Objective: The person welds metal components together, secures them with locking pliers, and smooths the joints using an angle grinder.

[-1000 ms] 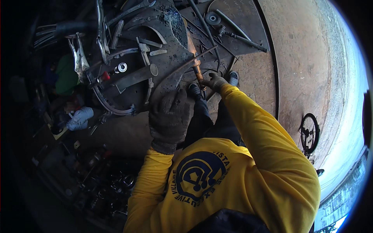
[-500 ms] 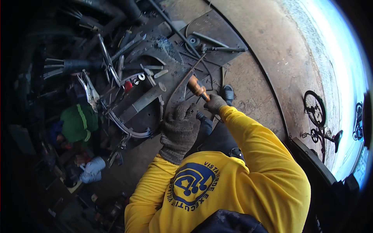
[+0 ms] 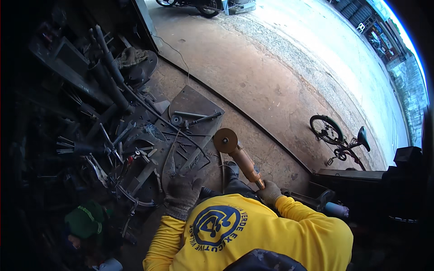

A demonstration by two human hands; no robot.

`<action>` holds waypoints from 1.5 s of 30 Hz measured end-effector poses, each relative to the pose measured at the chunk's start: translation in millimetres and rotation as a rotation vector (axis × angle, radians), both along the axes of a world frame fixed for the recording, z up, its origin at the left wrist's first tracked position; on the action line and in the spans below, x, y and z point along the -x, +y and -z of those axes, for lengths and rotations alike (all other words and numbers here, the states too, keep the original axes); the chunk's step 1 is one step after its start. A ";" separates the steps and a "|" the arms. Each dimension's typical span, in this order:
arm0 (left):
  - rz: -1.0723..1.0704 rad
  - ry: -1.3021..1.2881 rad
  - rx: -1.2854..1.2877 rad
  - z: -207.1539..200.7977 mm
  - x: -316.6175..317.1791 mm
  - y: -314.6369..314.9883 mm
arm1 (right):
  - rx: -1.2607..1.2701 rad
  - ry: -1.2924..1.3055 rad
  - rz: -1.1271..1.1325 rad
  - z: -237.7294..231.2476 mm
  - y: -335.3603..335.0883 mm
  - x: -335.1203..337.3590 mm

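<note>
Brown floor (image 3: pixel 253 86) borders a cluttered metal worktop (image 3: pixel 193 100); right hand (image 3: pixel 271 192) grips a grinder (image 3: pixel 244 162); left hand (image 3: pixel 183 194) open or closed, unclear.

An orange-brown angle grinder (image 3: pixel 243 162) slants forward-left from the gloved right fingers (image 3: pixel 267 189) around its rear end, its round tan disc (image 3: pixel 225 140) well beyond them.

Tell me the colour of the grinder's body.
The grinder body is orange, best seen in the head view.

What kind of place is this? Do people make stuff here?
It looks like a metalworking workshop, though I can't be sure. The right hand holds a grinder with a round disc, and there's a wrench and a metal plate nearby.
</note>
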State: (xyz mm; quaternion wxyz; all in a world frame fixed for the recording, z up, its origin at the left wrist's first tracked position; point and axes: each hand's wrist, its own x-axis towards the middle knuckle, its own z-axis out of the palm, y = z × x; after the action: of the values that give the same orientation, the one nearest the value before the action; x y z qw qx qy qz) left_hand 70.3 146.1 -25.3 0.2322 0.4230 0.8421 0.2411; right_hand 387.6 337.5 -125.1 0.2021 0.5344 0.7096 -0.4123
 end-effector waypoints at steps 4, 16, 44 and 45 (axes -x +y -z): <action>0.101 -0.333 -0.145 10.0 -28.6 65.7 | -0.124 0.242 0.135 -36.4 27.1 29.7; -0.530 -1.123 -0.936 -21.2 -46.9 182.2 | -0.081 0.766 0.011 -127.9 49.7 107.9; -0.439 -0.629 -0.821 -0.2 -65.3 142.3 | 0.574 1.121 -0.036 -120.8 91.1 149.7; -0.425 -0.594 -0.800 -3.0 -66.5 141.8 | 0.531 1.212 -0.054 -132.0 86.6 161.5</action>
State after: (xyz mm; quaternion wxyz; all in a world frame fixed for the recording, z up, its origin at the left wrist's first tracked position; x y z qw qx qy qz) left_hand 136.8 288.0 -22.3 0.2271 0.2123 0.6498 0.6936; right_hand 226.1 424.1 6.9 -0.0979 0.1218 0.5849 -0.7959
